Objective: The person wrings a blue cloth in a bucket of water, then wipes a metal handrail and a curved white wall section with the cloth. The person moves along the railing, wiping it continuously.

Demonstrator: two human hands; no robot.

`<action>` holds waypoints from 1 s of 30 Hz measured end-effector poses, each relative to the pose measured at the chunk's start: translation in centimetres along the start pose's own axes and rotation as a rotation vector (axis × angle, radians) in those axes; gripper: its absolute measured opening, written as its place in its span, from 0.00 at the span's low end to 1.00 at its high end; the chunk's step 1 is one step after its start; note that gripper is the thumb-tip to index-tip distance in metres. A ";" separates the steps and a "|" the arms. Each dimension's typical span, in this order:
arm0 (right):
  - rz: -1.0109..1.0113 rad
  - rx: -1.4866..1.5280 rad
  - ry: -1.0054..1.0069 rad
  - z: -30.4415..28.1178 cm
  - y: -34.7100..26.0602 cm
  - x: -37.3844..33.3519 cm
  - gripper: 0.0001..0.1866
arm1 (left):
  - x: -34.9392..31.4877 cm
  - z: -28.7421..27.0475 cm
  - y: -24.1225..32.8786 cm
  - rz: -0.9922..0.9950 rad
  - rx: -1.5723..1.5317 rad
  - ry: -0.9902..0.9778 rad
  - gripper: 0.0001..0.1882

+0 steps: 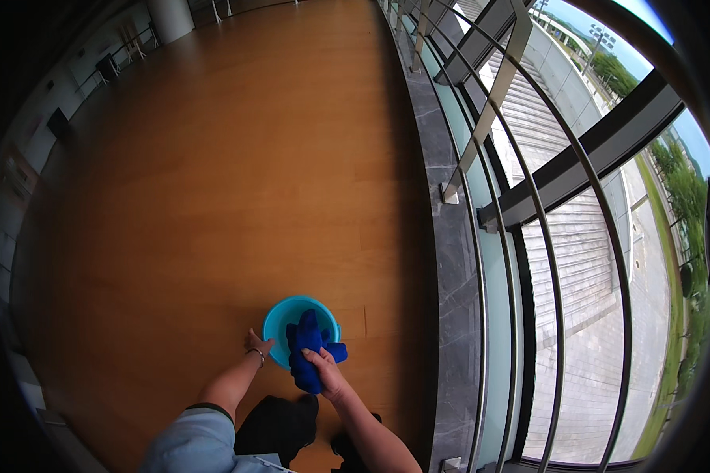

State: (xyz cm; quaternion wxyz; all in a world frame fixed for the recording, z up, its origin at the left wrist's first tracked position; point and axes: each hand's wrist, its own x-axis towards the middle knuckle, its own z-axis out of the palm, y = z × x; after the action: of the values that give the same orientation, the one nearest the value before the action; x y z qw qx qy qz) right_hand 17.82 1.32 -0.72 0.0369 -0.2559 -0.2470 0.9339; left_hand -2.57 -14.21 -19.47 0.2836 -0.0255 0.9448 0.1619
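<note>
A turquoise round bucket (278, 313) is in front of me, low in the head view, over the wooden floor. My left hand (258, 343), with a band at its wrist, grips the bucket's left rim, thumb over the edge. In my right hand (325, 370) is a bunched blue cloth (306, 337), its fingers closed round the fabric. The cloth covers part of the bucket's opening and hangs over its near rim. What lies beneath the cloth inside the bucket is hidden. I cannot tell whether the bucket rests on the floor.
Wooden floor (237, 173) spreads ahead and to the left. Along the right runs a dark marble ledge (454, 315) with a metal railing (552, 260) before tall windows. A white column (170, 20) stands far left. My dark-clad legs (280, 430) are just below the bucket.
</note>
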 end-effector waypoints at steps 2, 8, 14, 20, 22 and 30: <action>-0.005 -0.026 0.051 -1.3 1.1 3.4 0.15 | 5.1 0.5 -3.6 -0.077 -0.392 -0.317 0.53; 0.039 -0.143 0.054 -9.8 3.3 12.2 0.19 | 9.5 3.1 -5.5 -0.047 -0.687 -0.792 0.28; -0.121 -0.798 0.233 -14.4 4.6 19.1 0.18 | 11.3 2.9 -4.5 0.079 -0.567 -0.800 0.19; -0.266 -1.228 0.344 -20.8 6.1 21.3 0.20 | 9.5 5.9 -0.7 0.136 -0.525 -0.770 0.14; -0.173 -1.384 0.366 -21.2 5.5 21.1 0.18 | 9.1 6.3 0.4 0.145 -0.479 -0.777 0.14; -0.207 -1.673 0.366 -24.8 7.8 23.1 0.19 | 2.3 3.1 5.8 0.800 0.087 0.025 0.33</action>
State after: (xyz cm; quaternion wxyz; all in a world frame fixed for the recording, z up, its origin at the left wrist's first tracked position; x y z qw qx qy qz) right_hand 10.53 9.95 -33.64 -0.0397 -0.3217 -0.8658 0.3811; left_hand -3.67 -7.60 -21.51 0.1877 0.3543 0.8895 0.2191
